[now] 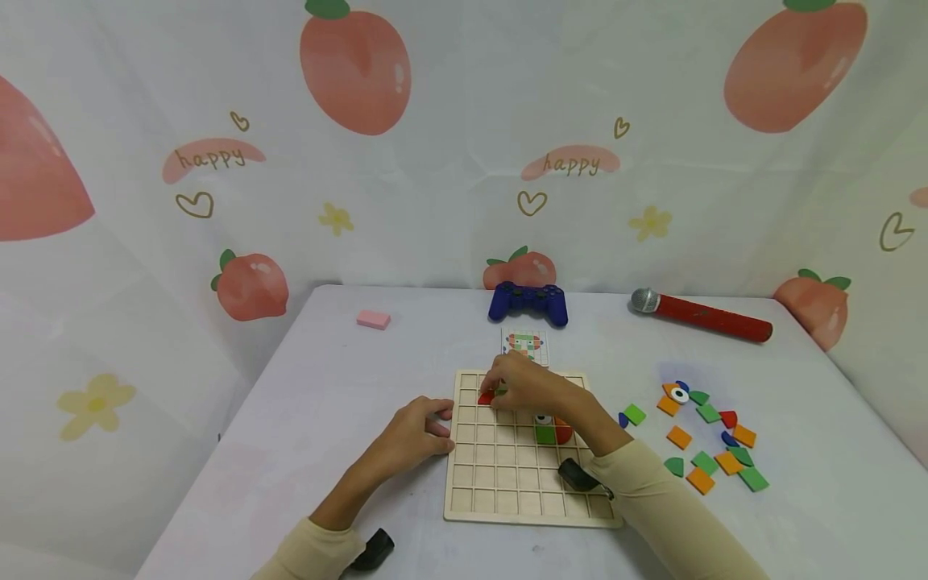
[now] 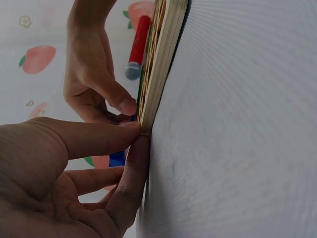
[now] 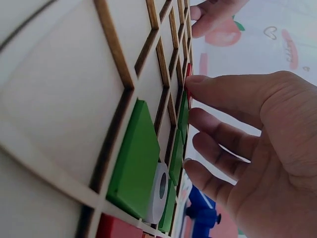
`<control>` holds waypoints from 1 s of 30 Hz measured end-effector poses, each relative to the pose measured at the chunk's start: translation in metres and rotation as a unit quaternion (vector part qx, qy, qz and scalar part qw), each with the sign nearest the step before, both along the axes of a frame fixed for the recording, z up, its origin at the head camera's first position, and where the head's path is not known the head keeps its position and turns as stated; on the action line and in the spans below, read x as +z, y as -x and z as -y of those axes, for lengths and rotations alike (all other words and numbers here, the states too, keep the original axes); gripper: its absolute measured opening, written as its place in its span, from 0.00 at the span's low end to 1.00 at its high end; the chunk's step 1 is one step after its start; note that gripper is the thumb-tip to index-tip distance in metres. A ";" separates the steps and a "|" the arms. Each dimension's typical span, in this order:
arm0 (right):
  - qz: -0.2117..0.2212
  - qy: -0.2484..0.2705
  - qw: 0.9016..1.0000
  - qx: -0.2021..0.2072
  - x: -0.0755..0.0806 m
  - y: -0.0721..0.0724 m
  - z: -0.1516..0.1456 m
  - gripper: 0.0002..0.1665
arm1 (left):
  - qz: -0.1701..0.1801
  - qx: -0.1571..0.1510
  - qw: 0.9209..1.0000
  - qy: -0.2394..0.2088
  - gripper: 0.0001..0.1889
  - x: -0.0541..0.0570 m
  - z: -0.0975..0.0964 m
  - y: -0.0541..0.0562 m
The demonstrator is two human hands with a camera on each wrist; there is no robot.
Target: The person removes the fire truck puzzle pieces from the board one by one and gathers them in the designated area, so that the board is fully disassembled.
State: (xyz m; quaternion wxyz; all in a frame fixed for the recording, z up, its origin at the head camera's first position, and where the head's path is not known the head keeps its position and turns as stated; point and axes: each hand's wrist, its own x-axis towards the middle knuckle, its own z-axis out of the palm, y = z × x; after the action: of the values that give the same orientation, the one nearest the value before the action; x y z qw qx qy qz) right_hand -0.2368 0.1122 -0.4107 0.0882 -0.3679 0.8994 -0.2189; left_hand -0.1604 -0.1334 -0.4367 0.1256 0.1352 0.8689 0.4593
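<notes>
My right hand (image 1: 529, 383) reaches over the upper left of a wooden grid board (image 1: 507, 477) and pinches a small red tile (image 1: 485, 398) at one of its cells. In the right wrist view the thumb lies against that red tile (image 3: 188, 72), while the other visible fingers are spread apart. My left hand (image 1: 409, 435) touches the board's left edge with thumb and fingertips. Several tiles sit in the grid: a green square tile (image 3: 133, 153), a white eye tile (image 3: 157, 193), a rounded red tile (image 1: 563, 432) and more green ones. My right hand partly hides them.
Loose orange, green, red and blue tiles (image 1: 679, 437) are scattered right of the board. Behind it lie a pattern card (image 1: 525, 342) and a blue game controller (image 1: 528, 302). A red microphone (image 1: 706, 316) is at the back right, a pink block (image 1: 373, 320) at the back left.
</notes>
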 end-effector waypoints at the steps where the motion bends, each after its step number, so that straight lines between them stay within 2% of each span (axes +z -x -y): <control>1: 0.002 0.000 1.000 -0.001 -0.001 0.000 0.000 0.10 | 0.000 0.000 1.000 0.000 0.32 0.000 0.000 0.000; 8: 0.001 0.011 1.000 0.005 -0.002 -0.003 -0.003 0.10 | -0.001 -0.003 1.000 -0.002 0.32 -0.001 -0.001 0.000; 13: 0.004 0.019 1.000 -0.005 -0.002 -0.008 -0.006 0.13 | 0.000 -0.003 1.000 0.001 0.32 0.000 -0.002 -0.001; 20: 0.008 0.057 0.998 -0.005 0.001 -0.018 -0.022 0.15 | -0.001 0.001 1.000 0.003 0.32 0.001 -0.002 -0.002; 30: 0.020 0.071 0.995 -0.061 0.005 -0.037 -0.062 0.15 | -0.001 0.004 1.000 0.005 0.33 0.002 -0.003 -0.003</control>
State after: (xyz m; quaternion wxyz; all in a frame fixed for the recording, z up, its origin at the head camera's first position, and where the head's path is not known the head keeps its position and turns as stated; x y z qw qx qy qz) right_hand -0.2003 0.1742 -0.4061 0.0667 -0.3135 0.9002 -0.2947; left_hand -0.1572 -0.1302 -0.4344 0.1234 0.1319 0.8716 0.4557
